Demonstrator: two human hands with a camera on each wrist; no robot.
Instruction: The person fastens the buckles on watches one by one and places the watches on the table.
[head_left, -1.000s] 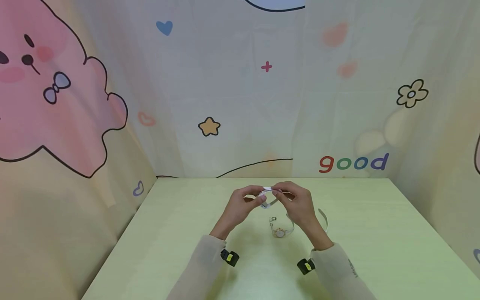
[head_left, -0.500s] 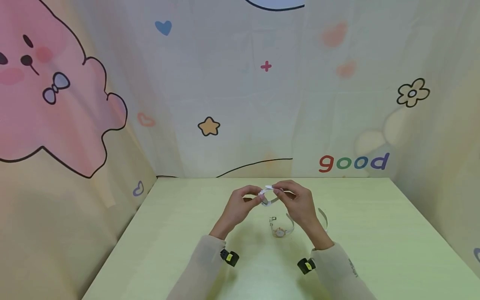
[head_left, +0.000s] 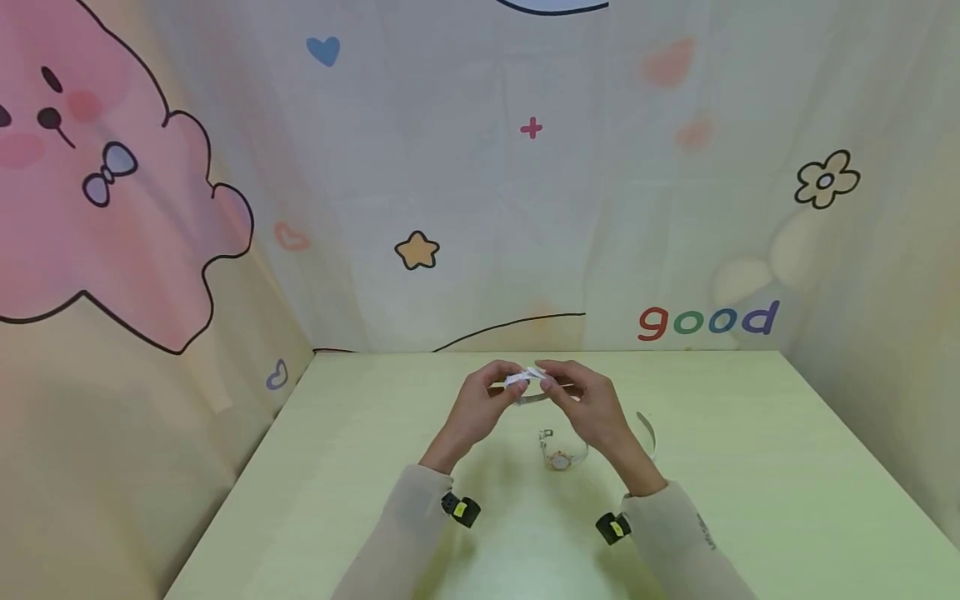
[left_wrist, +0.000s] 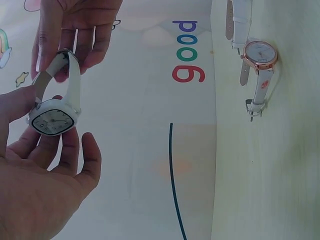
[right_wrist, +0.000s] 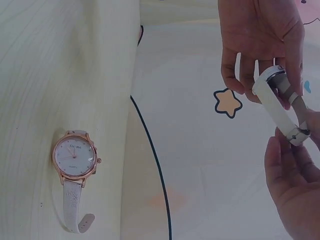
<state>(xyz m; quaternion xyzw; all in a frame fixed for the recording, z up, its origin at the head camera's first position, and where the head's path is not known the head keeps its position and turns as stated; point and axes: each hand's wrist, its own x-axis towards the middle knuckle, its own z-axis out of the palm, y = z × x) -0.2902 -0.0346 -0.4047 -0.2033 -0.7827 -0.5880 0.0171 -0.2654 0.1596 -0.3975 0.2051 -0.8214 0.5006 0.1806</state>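
Both hands hold one white wristwatch (left_wrist: 52, 118) above the table, its strap joined in a loop. Its rounded-square dial with a dark border shows in the left wrist view. The left hand (head_left: 477, 411) grips it at the case, thumb on one side and fingertips beneath. At the opposite end, the right hand (head_left: 592, 407) pinches the strap (right_wrist: 276, 107) by the buckle, fingers partly covering it. Below the hands, a second wristwatch (head_left: 559, 461) with a rose-gold round case and pale strap lies on the table.
Another pale watch strap (head_left: 648, 435) lies right of the right forearm, partly hidden by it in the head view. The pale table (head_left: 337, 500) ends at a printed cloth backdrop (head_left: 480, 183), with more cloth along both sides.
The held watch has tilted, so its loop looks narrower from the head. The right hand has shifted slightly left, toward the left hand. The watches on the table stay put.
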